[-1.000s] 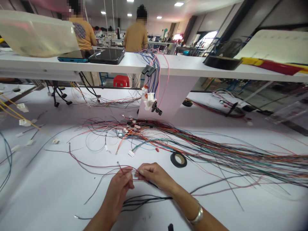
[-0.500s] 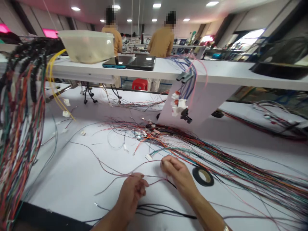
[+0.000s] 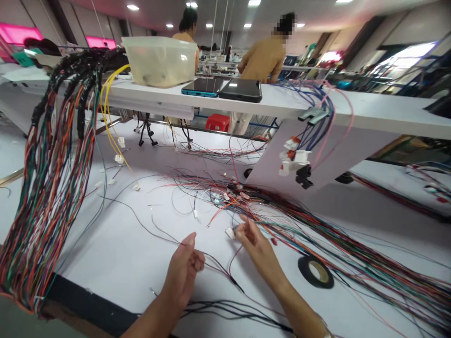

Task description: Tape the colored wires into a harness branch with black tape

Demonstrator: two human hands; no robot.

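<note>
My left hand [image 3: 183, 270] hovers low over the white bench top [image 3: 116, 239], fingers loosely apart. A thin dark wire [image 3: 211, 261] runs beneath and beside it, and I cannot tell whether the hand touches it. My right hand [image 3: 255, 245] is farther forward, its fingertips drawn together at a small white plastic connector [image 3: 229, 233]. Whether they grip it is unclear. Just beyond lies a spread harness of many thin coloured wires [image 3: 317, 230]. A few black wires [image 3: 232, 309] lie nearer me, below both hands.
A thick multicoloured wire bundle [image 3: 52, 188] hangs at the left. A black tape roll [image 3: 315, 272] lies to the right. On the raised shelf [image 3: 366, 110] stand a plastic tub [image 3: 158, 61], a phone [image 3: 202, 87] and a tablet [image 3: 241, 90]. Two co-workers [image 3: 262, 61] stand beyond.
The view has swung left, bringing the hanging bundle in. My hands, together on thin wires a second ago, have moved apart, and my right hand has moved forward to the white connector.
</note>
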